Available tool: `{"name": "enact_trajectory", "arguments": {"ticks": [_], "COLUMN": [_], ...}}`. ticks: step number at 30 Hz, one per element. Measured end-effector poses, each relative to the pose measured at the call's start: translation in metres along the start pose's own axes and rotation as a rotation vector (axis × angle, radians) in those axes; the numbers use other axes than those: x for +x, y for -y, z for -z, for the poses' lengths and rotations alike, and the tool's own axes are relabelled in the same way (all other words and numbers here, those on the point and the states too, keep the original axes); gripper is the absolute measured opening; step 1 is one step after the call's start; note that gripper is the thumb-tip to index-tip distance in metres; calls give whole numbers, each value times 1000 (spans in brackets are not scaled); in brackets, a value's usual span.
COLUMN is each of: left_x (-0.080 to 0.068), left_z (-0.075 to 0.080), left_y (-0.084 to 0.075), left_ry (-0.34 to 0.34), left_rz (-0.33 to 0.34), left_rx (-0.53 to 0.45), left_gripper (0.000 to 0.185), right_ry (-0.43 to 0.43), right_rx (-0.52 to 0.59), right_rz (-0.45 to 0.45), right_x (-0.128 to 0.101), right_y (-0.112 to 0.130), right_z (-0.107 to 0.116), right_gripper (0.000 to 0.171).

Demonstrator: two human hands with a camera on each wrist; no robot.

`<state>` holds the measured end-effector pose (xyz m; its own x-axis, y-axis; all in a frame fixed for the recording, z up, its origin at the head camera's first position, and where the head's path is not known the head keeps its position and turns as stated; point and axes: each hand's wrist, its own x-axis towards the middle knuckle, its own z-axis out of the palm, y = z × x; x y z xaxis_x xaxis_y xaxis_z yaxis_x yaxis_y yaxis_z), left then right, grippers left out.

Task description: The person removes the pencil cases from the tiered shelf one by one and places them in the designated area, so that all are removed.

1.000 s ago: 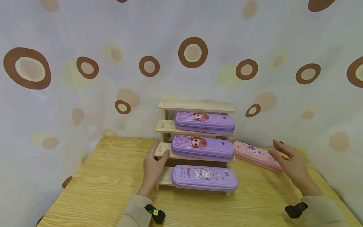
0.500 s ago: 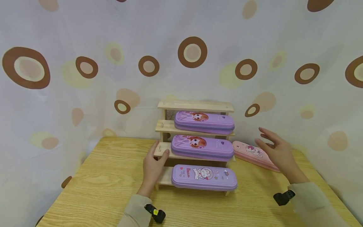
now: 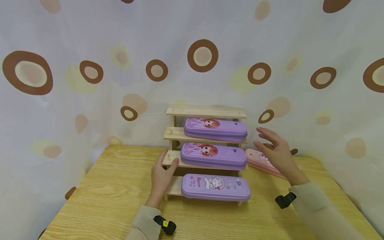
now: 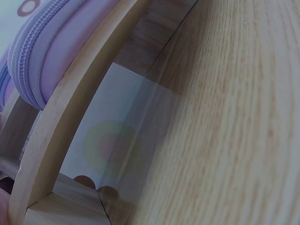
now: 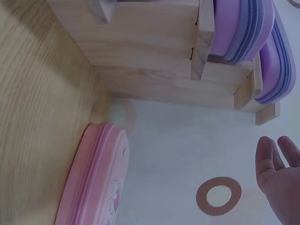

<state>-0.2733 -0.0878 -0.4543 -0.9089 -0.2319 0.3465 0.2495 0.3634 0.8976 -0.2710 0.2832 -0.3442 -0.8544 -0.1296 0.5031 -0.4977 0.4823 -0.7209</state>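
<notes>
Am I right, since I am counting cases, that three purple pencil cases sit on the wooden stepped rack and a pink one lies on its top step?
Not quite: the pink pencil case lies on the wooden table, right of the wooden stepped rack, as the head view shows.

The right hand [image 3: 274,150] has lifted off the far right of the desk and swung left and upward — a second ago it hovered low over the flat pink pencil case [image 3: 260,160], near its right end. Now it hangs with fingers spread beside the right end of the stepped wooden rack [image 3: 207,113], level with the middle purple pencil case [image 3: 213,154] — more of the pink case's right end is hidden behind the wrist.
</notes>
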Motion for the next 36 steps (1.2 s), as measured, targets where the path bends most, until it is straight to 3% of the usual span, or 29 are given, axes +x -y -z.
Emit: {"name": "enact_trajectory", "arguments": {"ticks": [9, 18, 29, 36], "left_x": [-1, -1, 2, 1], "left_z": [0, -1, -1, -1], "left_y": [2, 4, 2, 2], "left_ry": [0, -4, -9, -6], "left_rz": [7, -3, -9, -7], "left_rx": [-6, -19, -4, -9], "left_gripper": [64, 63, 64, 63], "right_ry": [30, 58, 163, 143], "right_rx": [-9, 46, 66, 70], "right_rz": [-3, -25, -69, -94], "right_x": [12, 25, 38, 37], "right_y": [31, 32, 27, 26], "right_z": [-17, -30, -39, -46], "right_gripper": [51, 54, 63, 66]}}
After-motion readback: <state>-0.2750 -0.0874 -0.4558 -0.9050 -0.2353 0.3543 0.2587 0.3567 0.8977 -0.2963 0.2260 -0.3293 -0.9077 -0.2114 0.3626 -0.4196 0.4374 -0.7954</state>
